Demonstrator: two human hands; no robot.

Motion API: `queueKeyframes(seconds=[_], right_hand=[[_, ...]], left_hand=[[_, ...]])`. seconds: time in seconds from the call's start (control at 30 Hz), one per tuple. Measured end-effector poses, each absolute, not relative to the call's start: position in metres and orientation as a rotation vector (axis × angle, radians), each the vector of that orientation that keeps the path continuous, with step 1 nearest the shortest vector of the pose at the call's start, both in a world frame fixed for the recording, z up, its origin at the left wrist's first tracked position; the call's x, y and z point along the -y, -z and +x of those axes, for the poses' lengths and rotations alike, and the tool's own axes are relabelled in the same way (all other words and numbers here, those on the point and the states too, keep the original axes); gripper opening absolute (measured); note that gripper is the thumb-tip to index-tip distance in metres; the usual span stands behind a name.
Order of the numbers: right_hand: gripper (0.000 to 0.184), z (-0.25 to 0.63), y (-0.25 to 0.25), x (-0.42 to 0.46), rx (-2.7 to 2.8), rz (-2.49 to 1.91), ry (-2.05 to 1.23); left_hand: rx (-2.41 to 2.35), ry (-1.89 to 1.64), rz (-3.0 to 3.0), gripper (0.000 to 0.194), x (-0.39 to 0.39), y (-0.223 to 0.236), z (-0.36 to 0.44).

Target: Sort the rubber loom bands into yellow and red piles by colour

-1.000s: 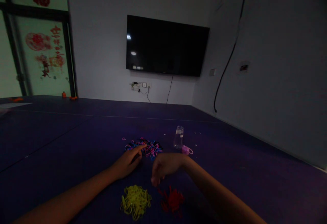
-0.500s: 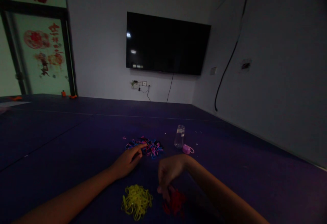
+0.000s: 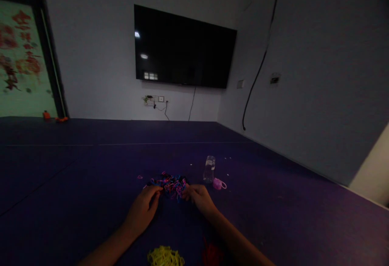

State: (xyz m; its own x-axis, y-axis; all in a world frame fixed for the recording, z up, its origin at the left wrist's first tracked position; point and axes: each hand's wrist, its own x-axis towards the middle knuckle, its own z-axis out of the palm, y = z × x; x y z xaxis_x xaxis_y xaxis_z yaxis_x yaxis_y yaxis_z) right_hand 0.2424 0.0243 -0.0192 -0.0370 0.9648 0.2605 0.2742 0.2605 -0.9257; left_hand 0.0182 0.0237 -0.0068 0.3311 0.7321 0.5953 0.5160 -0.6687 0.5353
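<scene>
A loose pile of mixed rubber bands [image 3: 172, 185], pink, blue, red and dark, lies on the purple surface in front of me. My left hand [image 3: 143, 208] is at its near left edge, thumb and forefinger brought together; whatever is between the tips is too small to tell. At the right edge of the pile, my right hand [image 3: 200, 199] has its fingers closed in a pinch against the bands, and the tips are partly hidden. Closer to me sit a yellow heap of bands [image 3: 165, 256] and a dim red heap [image 3: 212, 253], both cut by the bottom of the view.
Beyond my right hand, a clear bottle [image 3: 209, 169] stands upright, with its pink looped cap [image 3: 217, 184] beside it. A single pink band [image 3: 139, 177] lies left of the pile. White specks dot the surface farther off. A wall-mounted television [image 3: 182, 49] hangs at the back.
My right hand has left the red heap and moved forward to the mixed pile. My left hand has drawn its fingers together at the pile's left edge. The view has turned slightly right.
</scene>
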Motion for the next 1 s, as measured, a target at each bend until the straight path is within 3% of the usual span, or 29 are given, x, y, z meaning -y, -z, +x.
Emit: queueKeyframes(seconds=[0.63, 1.0], right_hand=[[0.059, 0.224, 0.022, -0.015, 1.731, -1.219, -0.606], [0.022, 0.217, 0.001, -0.019, 2.193, -1.091, -0.026]], left_hand=[[-1.369, -1.177, 2.609, 0.021, -0.02, 0.001, 0.012], [-1.098, -1.064, 2.68, 0.034, -0.018, -0.005, 0.016]])
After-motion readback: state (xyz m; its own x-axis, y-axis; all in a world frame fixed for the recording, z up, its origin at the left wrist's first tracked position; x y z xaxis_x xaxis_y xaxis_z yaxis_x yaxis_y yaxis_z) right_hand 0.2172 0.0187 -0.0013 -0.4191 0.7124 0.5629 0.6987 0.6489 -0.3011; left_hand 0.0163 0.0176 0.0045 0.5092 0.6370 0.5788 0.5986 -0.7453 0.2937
